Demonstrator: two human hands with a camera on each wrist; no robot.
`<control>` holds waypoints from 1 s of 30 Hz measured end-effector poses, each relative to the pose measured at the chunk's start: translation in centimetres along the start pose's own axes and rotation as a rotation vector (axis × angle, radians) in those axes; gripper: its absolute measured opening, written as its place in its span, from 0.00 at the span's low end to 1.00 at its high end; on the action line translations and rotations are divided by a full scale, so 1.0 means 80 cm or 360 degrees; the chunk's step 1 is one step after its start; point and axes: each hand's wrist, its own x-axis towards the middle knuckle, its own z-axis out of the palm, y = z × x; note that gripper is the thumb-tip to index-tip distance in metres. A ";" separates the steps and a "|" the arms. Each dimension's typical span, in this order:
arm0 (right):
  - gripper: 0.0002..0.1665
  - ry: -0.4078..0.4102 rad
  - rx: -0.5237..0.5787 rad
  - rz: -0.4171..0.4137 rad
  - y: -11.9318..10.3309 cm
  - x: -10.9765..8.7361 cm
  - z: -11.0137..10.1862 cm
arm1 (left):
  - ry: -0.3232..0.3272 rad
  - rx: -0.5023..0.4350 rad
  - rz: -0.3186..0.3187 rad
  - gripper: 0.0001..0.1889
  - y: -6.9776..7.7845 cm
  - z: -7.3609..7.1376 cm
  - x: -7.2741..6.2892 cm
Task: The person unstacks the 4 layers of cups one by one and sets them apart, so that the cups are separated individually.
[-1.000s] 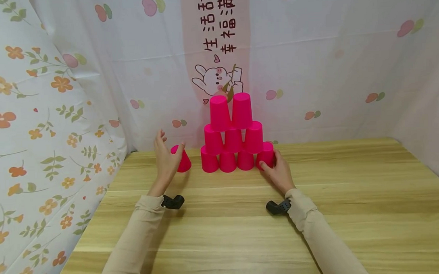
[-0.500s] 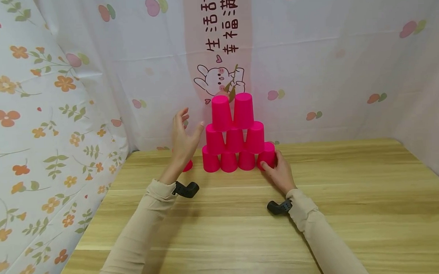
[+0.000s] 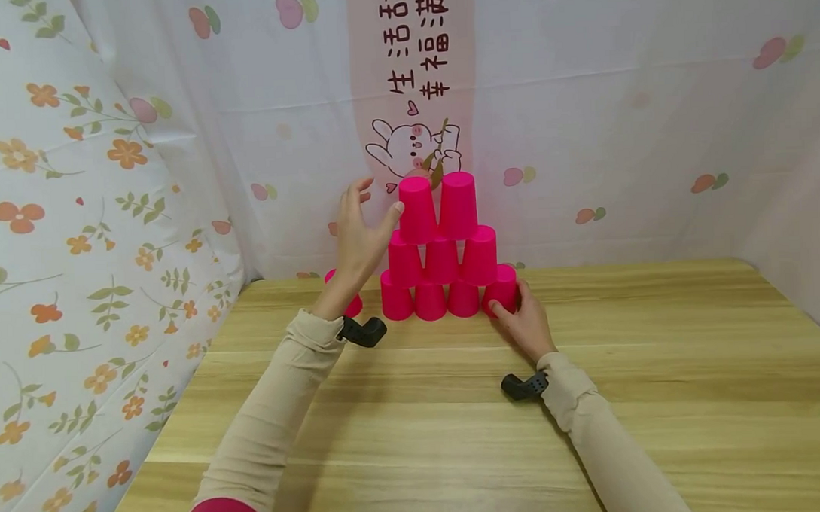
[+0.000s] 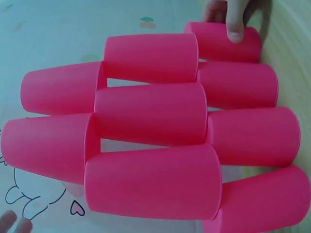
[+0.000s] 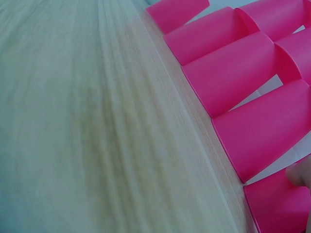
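Note:
Upside-down hot-pink cups are stacked as a pyramid: several in the bottom row, three in the middle row (image 3: 441, 261), two on top. My left hand (image 3: 362, 239) is raised at the pyramid's upper left, fingers spread loosely, holding nothing. Its thumb tip is at the edge of the top left cup (image 3: 418, 210); whether they touch I cannot tell. In the left wrist view its fingertips (image 4: 14, 224) show at the lower left, apart from the cups. My right hand (image 3: 529, 323) grips the bottom right cup (image 3: 501, 289), thumb in front, other fingers partly hidden.
One more pink cup (image 3: 354, 304) stands apart on the left, partly hidden behind my left wrist. The wooden table (image 3: 429, 428) ends at a printed cloth backdrop (image 3: 582, 129) close behind the cups. A floral cloth (image 3: 78, 260) hangs along the left side.
My left hand has moved up and to the right, from beside the lone cup to the top left cup. My right hand keeps its grip on the bottom right cup.

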 end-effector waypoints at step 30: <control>0.35 -0.0001 -0.0002 0.0002 0.003 0.001 0.002 | -0.0168 0.0063 0.0066 0.39 0.016 0.028 0.023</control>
